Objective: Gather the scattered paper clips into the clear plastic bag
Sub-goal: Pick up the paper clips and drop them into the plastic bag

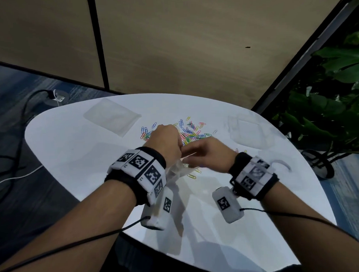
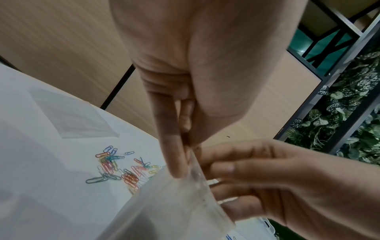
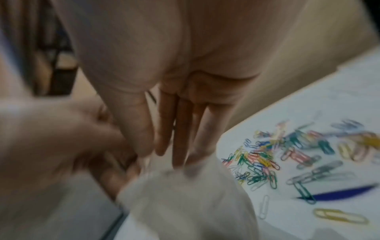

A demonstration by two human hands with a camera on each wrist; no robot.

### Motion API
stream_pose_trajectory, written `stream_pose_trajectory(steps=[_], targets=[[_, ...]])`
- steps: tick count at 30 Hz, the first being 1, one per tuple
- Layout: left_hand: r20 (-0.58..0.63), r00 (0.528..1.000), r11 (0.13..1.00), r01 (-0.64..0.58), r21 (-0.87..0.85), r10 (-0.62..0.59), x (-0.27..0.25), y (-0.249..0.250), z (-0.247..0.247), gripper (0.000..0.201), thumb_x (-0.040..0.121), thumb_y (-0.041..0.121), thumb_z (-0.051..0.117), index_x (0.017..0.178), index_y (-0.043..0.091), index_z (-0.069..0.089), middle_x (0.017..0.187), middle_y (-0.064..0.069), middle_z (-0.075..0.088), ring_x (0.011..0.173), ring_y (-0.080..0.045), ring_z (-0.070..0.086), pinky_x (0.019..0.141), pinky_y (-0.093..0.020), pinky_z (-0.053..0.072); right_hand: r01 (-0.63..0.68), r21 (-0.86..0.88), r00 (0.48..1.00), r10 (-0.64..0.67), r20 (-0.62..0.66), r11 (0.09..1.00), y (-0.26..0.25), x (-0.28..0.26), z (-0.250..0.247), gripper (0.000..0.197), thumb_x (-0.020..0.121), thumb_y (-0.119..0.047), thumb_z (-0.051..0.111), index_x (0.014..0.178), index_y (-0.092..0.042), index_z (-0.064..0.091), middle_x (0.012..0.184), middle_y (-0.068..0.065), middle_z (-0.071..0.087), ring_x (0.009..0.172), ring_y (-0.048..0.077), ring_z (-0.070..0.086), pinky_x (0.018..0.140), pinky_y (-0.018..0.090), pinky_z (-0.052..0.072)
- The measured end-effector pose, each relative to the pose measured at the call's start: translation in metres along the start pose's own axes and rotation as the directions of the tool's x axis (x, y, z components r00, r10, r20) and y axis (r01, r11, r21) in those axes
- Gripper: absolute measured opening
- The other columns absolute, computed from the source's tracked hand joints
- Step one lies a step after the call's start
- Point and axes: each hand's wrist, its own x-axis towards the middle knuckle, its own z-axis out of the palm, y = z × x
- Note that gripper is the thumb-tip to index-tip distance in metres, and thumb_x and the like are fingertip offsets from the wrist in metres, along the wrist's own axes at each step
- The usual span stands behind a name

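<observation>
Many coloured paper clips (image 1: 192,133) lie in a loose pile on the white table (image 1: 82,152), just beyond both hands. I hold a small clear plastic bag (image 1: 176,173) above the table's near middle. My left hand (image 1: 180,149) pinches one side of its top rim between thumb and fingers; the left wrist view shows that pinch (image 2: 185,162) on the bag (image 2: 164,204). My right hand (image 1: 186,156) grips the rim's other side, its fingers (image 3: 180,155) reaching down onto the blurred bag (image 3: 185,203). A few clips (image 1: 191,176) lie beside the bag.
A flat clear bag (image 1: 112,116) lies at the table's far left, and crumpled clear plastic (image 1: 248,132) at the far right. Leafy plants (image 1: 337,87) stand right of the table. Cables (image 1: 15,163) run on the floor to the left.
</observation>
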Motion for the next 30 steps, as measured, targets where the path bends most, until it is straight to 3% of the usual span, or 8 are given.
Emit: stream_pose_trajectory(steps=[4,6,10,13,17,22,26,30], targets=[[-0.003,1.000,1.000,0.003,-0.029,-0.003,0.001,-0.006,-0.001,0.028,0.093,-0.001,0.057,0.109,0.010,0.077,0.108,-0.011,0.075,0.089,-0.029,0.073,0.091,-0.037,0.060,-0.148,0.376,0.942,0.246,-0.229,0.915,0.038,0.000,-0.045,0.014,0.093,-0.005,0.060,0.100,-0.009,0.072,0.113,0.021,0.070,0.089,0.025,0.070,0.084,0.040,0.058],[-0.004,1.000,1.000,0.001,-0.029,-0.001,0.002,-0.007,-0.001,0.028,0.093,-0.001,0.056,0.109,0.010,0.076,0.109,-0.011,0.074,0.090,-0.028,0.072,0.091,-0.037,0.060,-0.408,0.114,0.819,0.418,-0.394,0.906,0.090,0.006,-0.065,0.020,0.094,-0.016,0.060,0.112,-0.016,0.068,0.128,0.020,0.063,0.102,0.026,0.065,0.096,0.040,0.051],[-0.005,1.000,1.000,-0.006,-0.002,0.006,0.003,-0.007,0.000,0.026,0.093,0.002,0.058,0.108,0.011,0.077,0.107,-0.011,0.076,0.087,-0.028,0.073,0.090,-0.037,0.060,-0.772,-0.198,0.609,0.616,-0.500,0.603,0.171,0.009,-0.070,0.068,0.094,-0.040,0.053,0.151,-0.012,0.027,0.155,0.014,0.033,0.141,0.033,0.034,0.116,0.041,0.029],[0.000,1.000,1.000,-0.013,0.017,0.014,0.004,-0.006,0.002,0.025,0.093,0.003,0.059,0.109,0.011,0.077,0.110,-0.010,0.075,0.089,-0.028,0.074,0.090,-0.037,0.060,-0.780,-0.306,0.624,0.636,-0.455,0.546,0.186,0.023,-0.060,0.057,0.093,-0.035,0.045,0.146,-0.020,0.031,0.153,0.012,0.028,0.139,0.040,0.030,0.114,0.049,0.028],[0.001,1.000,0.999,-0.021,0.029,0.021,0.004,-0.005,0.002,0.025,0.093,0.002,0.059,0.109,0.010,0.076,0.109,-0.011,0.074,0.087,-0.027,0.073,0.090,-0.037,0.060,-0.684,-0.359,0.726,0.541,-0.425,0.636,0.167,0.048,-0.045,0.064,0.094,-0.046,0.042,0.151,-0.022,0.024,0.156,0.013,0.027,0.139,0.039,0.034,0.114,0.049,0.030],[0.001,1.000,0.999,-0.023,0.047,0.023,0.003,-0.003,0.003,0.026,0.093,0.001,0.058,0.110,0.010,0.076,0.110,-0.011,0.074,0.079,-0.024,0.067,0.090,-0.036,0.060,-0.504,-0.623,0.863,0.332,-0.380,0.598,0.144,0.064,-0.026,0.040,0.093,-0.019,0.048,0.133,-0.018,0.054,0.131,0.011,0.057,0.118,0.031,0.056,0.095,0.034,0.046],[0.003,1.000,0.999,-0.010,0.040,0.010,0.003,-0.005,0.001,0.028,0.093,0.001,0.057,0.111,0.012,0.076,0.113,-0.010,0.073,0.082,-0.026,0.070,0.090,-0.035,0.060,-0.531,-0.644,0.847,0.316,-0.428,0.551,0.133,0.066,-0.023,0.028,0.082,-0.001,0.051,0.097,-0.012,0.073,0.099,0.011,0.070,0.091,0.030,0.067,0.070,0.025,0.048],[-0.002,1.000,0.999,-0.012,0.053,0.012,0.004,-0.006,0.001,0.029,0.094,0.001,0.056,0.112,0.012,0.075,0.112,-0.009,0.073,0.074,-0.022,0.062,0.088,-0.032,0.059,-0.586,-0.330,0.757,0.355,-0.549,0.740,0.128,0.056,-0.034,0.014,0.082,-0.012,0.069,0.092,-0.016,0.079,0.092,0.006,0.075,0.090,0.024,0.070,0.081,0.023,0.054]])
